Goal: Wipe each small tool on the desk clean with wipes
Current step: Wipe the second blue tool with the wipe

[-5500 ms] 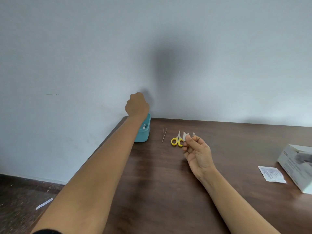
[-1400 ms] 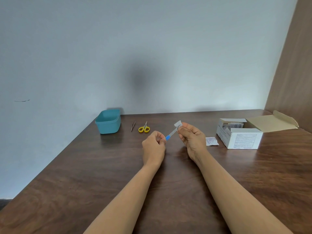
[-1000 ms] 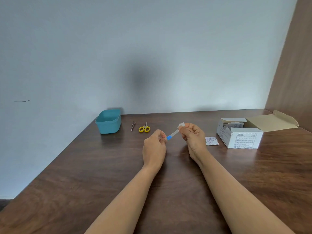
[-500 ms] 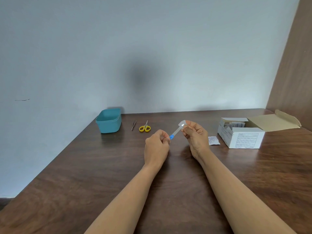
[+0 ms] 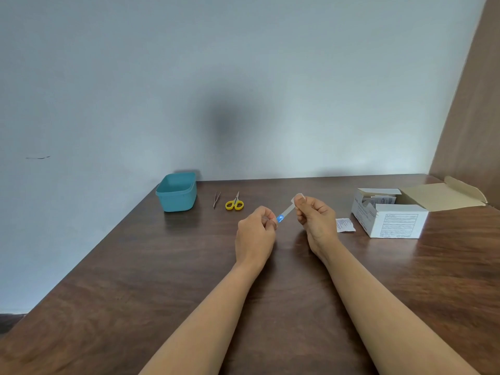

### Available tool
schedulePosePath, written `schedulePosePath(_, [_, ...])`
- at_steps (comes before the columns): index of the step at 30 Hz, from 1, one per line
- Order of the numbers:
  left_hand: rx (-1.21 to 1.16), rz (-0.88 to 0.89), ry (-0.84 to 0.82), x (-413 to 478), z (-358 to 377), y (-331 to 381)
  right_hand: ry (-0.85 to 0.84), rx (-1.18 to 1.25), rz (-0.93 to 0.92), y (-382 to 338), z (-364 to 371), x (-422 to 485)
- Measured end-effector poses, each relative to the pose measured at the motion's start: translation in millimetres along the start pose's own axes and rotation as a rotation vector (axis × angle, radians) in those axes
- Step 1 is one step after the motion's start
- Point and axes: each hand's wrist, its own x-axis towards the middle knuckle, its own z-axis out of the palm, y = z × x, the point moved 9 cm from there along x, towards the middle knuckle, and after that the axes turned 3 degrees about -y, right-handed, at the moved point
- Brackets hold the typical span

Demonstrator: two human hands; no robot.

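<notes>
Item in hand: I see the left hand (image 5: 255,230) pinching the blue end of a slim tool (image 5: 285,213), held above the desk (image 5: 189,266) between both hands. The right hand (image 5: 315,217) pinches a wipe (image 5: 297,197) around the tool's far end. I judge that wiping of this tool is under way. The tweezers (image 5: 217,199) and scissors (image 5: 234,203) lie near the teal tub (image 5: 176,192); I cannot tell whether they are clean. The wipe box (image 5: 389,220) stands open at the right.
</notes>
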Motion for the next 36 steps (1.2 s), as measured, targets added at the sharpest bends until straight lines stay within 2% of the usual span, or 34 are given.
schedulePosePath(7, [0.004, 0.007, 0.003, -0.4, -0.2, 0.3, 0.022, -0.069, -0.012, -2.3, 0.8, -0.3])
schedulePosePath(15, [0.004, 0.009, 0.002, -0.7, 0.3, 0.4, 0.025, 0.04, 0.034, 0.2, -2.1, -0.7])
schedulePosePath(28, [-0.006, 0.019, 0.008, 0.8, 0.9, 0.4, 0.053, -0.046, 0.04, 2.0, -3.6, 1.1])
schedulePosePath(36, [-0.041, 0.016, -0.009, 2.3, 2.8, -2.9, 0.023, 0.019, 0.046, 1.5, -2.1, 0.7])
